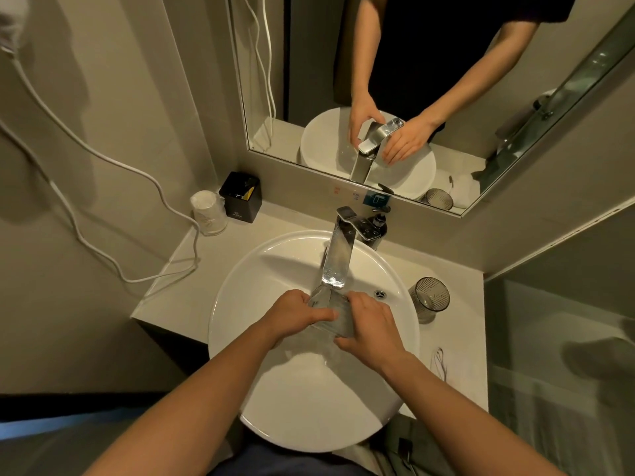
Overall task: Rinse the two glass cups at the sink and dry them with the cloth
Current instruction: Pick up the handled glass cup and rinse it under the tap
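A clear glass cup (pixel 331 310) is held over the white round sink (pixel 275 262), right under the spout of the chrome tap (pixel 338 250). My left hand (pixel 292 312) grips the cup from the left, thumb across its side. My right hand (pixel 372 324) wraps it from the right. Whether water runs is hard to tell. The second glass cup (pixel 429 297), ribbed and greyish, stands upright on the counter to the right of the sink. A grey cloth (pixel 412 441) lies at the counter's front edge, below the sink on the right.
A black box (pixel 240 197) and a wrapped stack of cups (pixel 208 213) stand at the counter's back left. White cables (pixel 113 255) hang along the left wall. A dark bottle (pixel 378 225) sits behind the tap. The mirror (pixel 412 80) hangs above.
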Action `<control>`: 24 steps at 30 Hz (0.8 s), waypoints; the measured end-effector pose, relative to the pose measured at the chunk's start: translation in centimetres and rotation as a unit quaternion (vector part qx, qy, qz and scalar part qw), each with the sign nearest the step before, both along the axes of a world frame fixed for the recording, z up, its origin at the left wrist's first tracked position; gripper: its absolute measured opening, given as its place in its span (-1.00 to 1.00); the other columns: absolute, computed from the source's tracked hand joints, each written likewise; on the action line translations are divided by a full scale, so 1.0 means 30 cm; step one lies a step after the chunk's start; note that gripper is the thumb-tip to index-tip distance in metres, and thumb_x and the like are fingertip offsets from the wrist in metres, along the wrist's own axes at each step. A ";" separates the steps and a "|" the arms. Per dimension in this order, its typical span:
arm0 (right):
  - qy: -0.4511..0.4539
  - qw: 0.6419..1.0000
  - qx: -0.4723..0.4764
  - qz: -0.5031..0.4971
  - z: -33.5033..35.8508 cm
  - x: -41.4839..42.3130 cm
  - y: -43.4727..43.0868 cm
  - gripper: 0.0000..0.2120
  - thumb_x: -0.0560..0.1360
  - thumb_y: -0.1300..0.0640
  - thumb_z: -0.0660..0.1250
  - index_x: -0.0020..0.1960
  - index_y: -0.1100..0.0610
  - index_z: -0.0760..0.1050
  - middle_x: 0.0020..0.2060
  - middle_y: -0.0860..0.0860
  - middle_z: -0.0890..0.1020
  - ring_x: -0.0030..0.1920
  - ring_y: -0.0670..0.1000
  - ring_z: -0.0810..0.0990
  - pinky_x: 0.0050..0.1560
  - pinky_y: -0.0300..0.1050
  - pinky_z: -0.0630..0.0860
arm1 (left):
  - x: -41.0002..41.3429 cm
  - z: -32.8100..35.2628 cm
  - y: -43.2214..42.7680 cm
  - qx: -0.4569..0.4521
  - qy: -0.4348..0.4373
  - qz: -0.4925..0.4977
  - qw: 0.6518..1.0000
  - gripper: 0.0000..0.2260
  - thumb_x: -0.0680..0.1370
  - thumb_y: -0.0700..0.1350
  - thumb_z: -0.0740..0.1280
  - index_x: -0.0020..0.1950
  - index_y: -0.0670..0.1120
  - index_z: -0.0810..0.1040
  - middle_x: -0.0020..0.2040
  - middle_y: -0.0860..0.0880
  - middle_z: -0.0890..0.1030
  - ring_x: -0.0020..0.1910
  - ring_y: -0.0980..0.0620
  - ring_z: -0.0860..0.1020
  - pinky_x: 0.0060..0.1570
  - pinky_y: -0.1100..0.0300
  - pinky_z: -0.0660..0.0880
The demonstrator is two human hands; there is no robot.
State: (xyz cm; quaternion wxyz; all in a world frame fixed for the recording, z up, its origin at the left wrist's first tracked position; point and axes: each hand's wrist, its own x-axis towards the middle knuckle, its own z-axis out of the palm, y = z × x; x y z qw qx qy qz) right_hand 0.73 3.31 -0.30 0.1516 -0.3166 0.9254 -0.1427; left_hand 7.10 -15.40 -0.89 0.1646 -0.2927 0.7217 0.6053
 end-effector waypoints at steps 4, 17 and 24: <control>0.046 0.998 0.032 0.001 0.004 0.008 -0.011 -0.22 0.35 -0.17 0.53 0.45 0.05 0.33 0.27 0.00 0.53 0.32 0.07 0.49 0.39 -0.06 0.30 | -0.019 0.002 0.021 -0.018 -0.008 0.049 0.999 -0.59 0.24 0.17 0.60 -0.55 0.02 0.46 -0.57 0.16 0.41 -0.59 0.18 0.38 -0.51 0.34 0.30; 0.027 0.998 0.032 0.046 -0.012 0.006 -0.007 -0.27 0.32 -0.13 0.52 0.41 0.03 0.35 0.25 -0.04 0.53 0.28 0.05 0.49 0.34 -0.07 0.31 | -0.008 -0.005 -0.007 0.011 0.012 -0.026 1.000 -0.63 0.29 -0.03 0.63 0.02 -0.05 0.63 -0.17 0.08 0.67 -0.36 0.28 0.62 -0.37 0.38 0.51; 0.104 0.992 0.056 0.043 -0.017 0.032 -0.008 -0.21 0.29 -0.16 0.58 0.41 0.09 0.40 0.23 0.00 0.58 0.26 0.07 0.55 0.35 -0.03 0.40 | -0.027 -0.002 -0.004 -0.042 -0.002 0.025 0.999 -0.60 0.16 0.16 0.58 -0.31 -0.06 0.49 -0.35 0.01 0.49 -0.34 0.02 0.46 -0.27 0.11 0.40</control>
